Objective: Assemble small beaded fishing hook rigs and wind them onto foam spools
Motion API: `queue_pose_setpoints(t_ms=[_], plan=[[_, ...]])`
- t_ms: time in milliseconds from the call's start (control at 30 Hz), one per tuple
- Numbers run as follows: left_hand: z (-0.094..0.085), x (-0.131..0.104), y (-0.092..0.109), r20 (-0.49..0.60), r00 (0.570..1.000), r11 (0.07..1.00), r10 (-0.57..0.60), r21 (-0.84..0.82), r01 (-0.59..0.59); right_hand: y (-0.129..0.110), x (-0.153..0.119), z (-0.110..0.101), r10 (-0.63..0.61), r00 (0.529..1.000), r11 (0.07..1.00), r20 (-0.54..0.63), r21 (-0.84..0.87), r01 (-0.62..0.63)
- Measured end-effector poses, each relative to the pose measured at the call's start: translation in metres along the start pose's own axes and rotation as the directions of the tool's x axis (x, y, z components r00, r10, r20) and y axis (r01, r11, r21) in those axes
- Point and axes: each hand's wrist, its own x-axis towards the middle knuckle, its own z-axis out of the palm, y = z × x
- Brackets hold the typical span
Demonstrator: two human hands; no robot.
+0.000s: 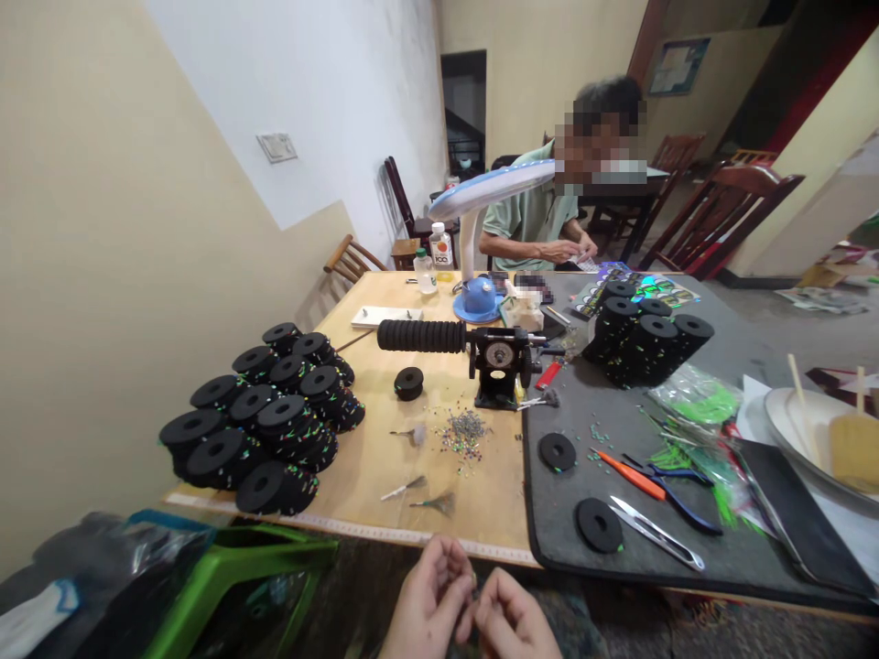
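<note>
Just in front of the table's near edge, my left hand (431, 597) and my right hand (509, 615) are close together, fingertips almost touching. Both are closed in a pinch around something too small to make out. Nearest to them on the wood lie a thin bristle-like bundle (436, 502) and another pale one (404, 488). Beyond these is a scatter of tiny beads (463, 433). To the right, a black foam disc (599, 525) with a hole rests on the grey mat (569, 558), beside silver tweezers (656, 533).
Stacks of black foam spools (275, 430) fill the table's left side. A black winding device (498, 366) carries a row of discs. A blue lamp (477, 297) stands behind it. Pliers (677, 494) and an orange-handled tool (632, 474) lie right. A person (528, 224) sits opposite.
</note>
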Motion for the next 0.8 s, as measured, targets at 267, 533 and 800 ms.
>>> queue_pose_setpoints(t_ms=[267, 533, 800], plan=[[-0.007, -0.004, 0.016, 0.104, 0.98, 0.94, 0.167, 0.283, -0.19, 0.007, 0.005, -0.009, -0.001, 0.999, 0.998, 0.037, -0.061, 0.003], [-0.014, -0.006, 0.015, 0.15, 0.963, 0.879, 0.223, 0.396, -0.266, 0.012, 0.008, -0.01, -0.125, 0.99, 0.963, -0.064, -0.248, 0.106], [-0.012, -0.006, 0.015, 0.173, 0.96, 0.905, 0.221, 0.332, -0.268, -0.011, 0.001, -0.011, -0.155, 0.988, 0.893, 0.024, -0.424, 0.15]])
